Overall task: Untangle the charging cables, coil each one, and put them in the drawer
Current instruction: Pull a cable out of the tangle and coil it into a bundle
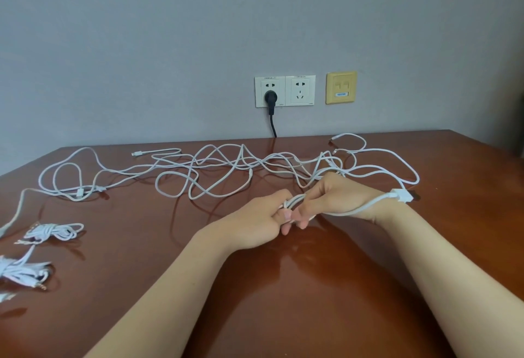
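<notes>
Cable loops [296, 201] half-hidden inside left hand [261, 224], right hand [340, 196]

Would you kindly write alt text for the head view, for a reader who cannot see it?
Two bare hands meet above a reddish-brown table, left hand and right hand both gripping loops of a white cable. Behind them sprawls a tangle of white cables; two coiled bundles lie at far left.

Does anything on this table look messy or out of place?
Yes: white cables lie tangled across the table's far side, looping over one another. Two coiled bundles sit tidy at the left. Nothing looks damaged or spilled.
</notes>
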`<state>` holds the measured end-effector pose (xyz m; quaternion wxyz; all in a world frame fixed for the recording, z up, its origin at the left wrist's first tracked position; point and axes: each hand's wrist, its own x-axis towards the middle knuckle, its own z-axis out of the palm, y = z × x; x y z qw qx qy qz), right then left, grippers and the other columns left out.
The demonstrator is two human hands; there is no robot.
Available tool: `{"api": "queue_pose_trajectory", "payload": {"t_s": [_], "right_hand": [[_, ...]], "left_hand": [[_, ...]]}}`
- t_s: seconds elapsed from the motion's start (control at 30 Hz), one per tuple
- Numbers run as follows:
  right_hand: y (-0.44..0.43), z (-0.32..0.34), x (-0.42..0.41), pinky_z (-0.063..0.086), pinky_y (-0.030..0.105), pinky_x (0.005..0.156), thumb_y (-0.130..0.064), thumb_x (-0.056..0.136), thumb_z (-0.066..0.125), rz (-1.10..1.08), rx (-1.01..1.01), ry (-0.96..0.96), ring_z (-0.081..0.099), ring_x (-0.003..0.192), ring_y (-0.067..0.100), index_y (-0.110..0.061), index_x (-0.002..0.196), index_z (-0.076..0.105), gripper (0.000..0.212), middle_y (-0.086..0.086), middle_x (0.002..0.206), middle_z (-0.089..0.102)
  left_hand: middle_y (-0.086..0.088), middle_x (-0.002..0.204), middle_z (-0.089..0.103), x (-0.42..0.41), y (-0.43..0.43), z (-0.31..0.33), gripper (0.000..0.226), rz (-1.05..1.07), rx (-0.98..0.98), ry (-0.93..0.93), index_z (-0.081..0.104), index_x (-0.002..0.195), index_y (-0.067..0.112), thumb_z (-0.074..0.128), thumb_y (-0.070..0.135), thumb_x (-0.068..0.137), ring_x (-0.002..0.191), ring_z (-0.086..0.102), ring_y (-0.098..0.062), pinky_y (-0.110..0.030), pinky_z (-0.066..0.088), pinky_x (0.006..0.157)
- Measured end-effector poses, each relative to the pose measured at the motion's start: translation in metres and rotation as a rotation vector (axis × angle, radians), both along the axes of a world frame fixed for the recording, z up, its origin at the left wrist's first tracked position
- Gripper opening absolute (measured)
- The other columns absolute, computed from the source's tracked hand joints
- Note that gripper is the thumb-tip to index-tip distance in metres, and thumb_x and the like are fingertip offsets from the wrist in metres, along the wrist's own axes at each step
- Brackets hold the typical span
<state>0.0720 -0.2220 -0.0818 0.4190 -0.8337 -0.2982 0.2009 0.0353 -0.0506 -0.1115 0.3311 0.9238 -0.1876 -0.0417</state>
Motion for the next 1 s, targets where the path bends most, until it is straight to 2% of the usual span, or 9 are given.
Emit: {"api": "queue_pose_trajectory", "payload": {"t_s": [0.13, 0.3, 0.47, 0.53, 0.63, 0.73, 0.8, 0.87, 1.0], "right_hand": [[-0.004, 0.000, 0.000, 0.044, 0.024, 0.093, -0.022, 0.074, 0.071, -0.044, -0.014, 0.015, 0.067, 0.079, 0.003, -0.010, 0.072, 0.076, 0.013, 0.003, 0.076, 0.074], [-0.007, 0.001, -0.001, 0.046, 0.019, 0.085, -0.013, 0.079, 0.067, -0.051, -0.007, 0.052, 0.066, 0.071, 0.002, -0.008, 0.065, 0.074, 0.016, 0.000, 0.067, 0.072], [-0.005, 0.002, -0.001, 0.049, 0.023, 0.088, -0.012, 0.078, 0.066, -0.083, 0.012, 0.042, 0.064, 0.069, 0.003, -0.004, 0.062, 0.072, 0.018, 0.004, 0.064, 0.070], [-0.005, 0.000, 0.000, 0.047, 0.021, 0.084, -0.013, 0.079, 0.065, -0.107, 0.041, 0.067, 0.067, 0.071, 0.008, -0.007, 0.059, 0.072, 0.022, 0.012, 0.068, 0.070], [-0.002, -0.004, 0.002, 0.043, 0.027, 0.091, -0.031, 0.086, 0.059, -0.203, 0.132, 0.086, 0.070, 0.076, 0.019, -0.012, 0.059, 0.070, 0.035, 0.015, 0.073, 0.072], [0.002, -0.005, 0.004, 0.051, 0.029, 0.082, -0.020, 0.092, 0.049, -0.331, 0.326, 0.082, 0.070, 0.069, 0.027, -0.013, 0.051, 0.061, 0.044, 0.009, 0.067, 0.069], [0.002, -0.004, 0.004, 0.055, 0.033, 0.077, -0.011, 0.090, 0.046, -0.345, 0.412, 0.100, 0.070, 0.067, 0.025, -0.013, 0.059, 0.059, 0.033, 0.011, 0.072, 0.068], [0.001, -0.004, 0.004, 0.056, 0.036, 0.074, -0.008, 0.089, 0.047, -0.284, 0.451, 0.143, 0.069, 0.071, 0.028, -0.012, 0.073, 0.058, 0.019, 0.012, 0.080, 0.070], [0.002, -0.008, 0.006, 0.058, 0.036, 0.070, -0.023, 0.092, 0.054, -0.243, 0.420, 0.118, 0.068, 0.071, 0.026, -0.014, 0.081, 0.060, 0.016, 0.010, 0.078, 0.070]], "left_hand": [[0.008, 0.079, 0.053, -0.005, -0.005, 0.003, 0.024, -0.010, 0.055, 0.038, 0.046, 0.104, 0.011, 0.033, 0.032, 0.101, 0.067, 0.044, -0.008, -0.023, 0.036, 0.066], [0.010, 0.075, 0.049, -0.010, -0.009, 0.006, 0.006, -0.020, 0.079, 0.046, 0.043, 0.093, 0.024, 0.042, 0.029, 0.096, 0.065, 0.044, -0.006, -0.022, 0.033, 0.061], [0.009, 0.074, 0.051, -0.009, -0.013, 0.002, 0.011, 0.008, 0.084, -0.030, 0.044, 0.090, 0.025, 0.044, 0.034, 0.095, 0.064, 0.046, -0.009, -0.023, 0.036, 0.059], [0.008, 0.074, 0.052, -0.008, -0.014, 0.001, 0.011, 0.020, 0.051, -0.041, 0.047, 0.094, 0.023, 0.045, 0.033, 0.095, 0.064, 0.047, -0.011, -0.024, 0.036, 0.060], [0.004, 0.075, 0.053, -0.004, -0.011, -0.003, 0.020, 0.046, -0.009, -0.054, 0.049, 0.095, 0.015, 0.043, 0.035, 0.094, 0.066, 0.046, -0.013, -0.027, 0.036, 0.065], [0.014, 0.060, 0.052, 0.001, -0.007, -0.007, 0.018, 0.096, -0.217, -0.001, 0.047, 0.082, 0.018, 0.044, 0.030, 0.095, 0.056, 0.044, -0.006, -0.026, 0.035, 0.061], [0.015, 0.051, 0.048, 0.003, -0.006, -0.008, 0.020, 0.105, -0.328, 0.038, 0.046, 0.077, 0.022, 0.043, 0.025, 0.097, 0.052, 0.039, -0.008, -0.024, 0.032, 0.057], [0.012, 0.052, 0.046, 0.003, -0.007, -0.007, 0.022, 0.107, -0.376, 0.054, 0.045, 0.076, 0.021, 0.043, 0.023, 0.097, 0.050, 0.035, -0.010, -0.020, 0.031, 0.053], [0.003, 0.058, 0.041, 0.001, -0.009, -0.005, 0.021, 0.090, -0.431, 0.089, 0.044, 0.077, 0.015, 0.043, 0.018, 0.097, 0.046, 0.032, -0.006, -0.013, 0.029, 0.047]]}}
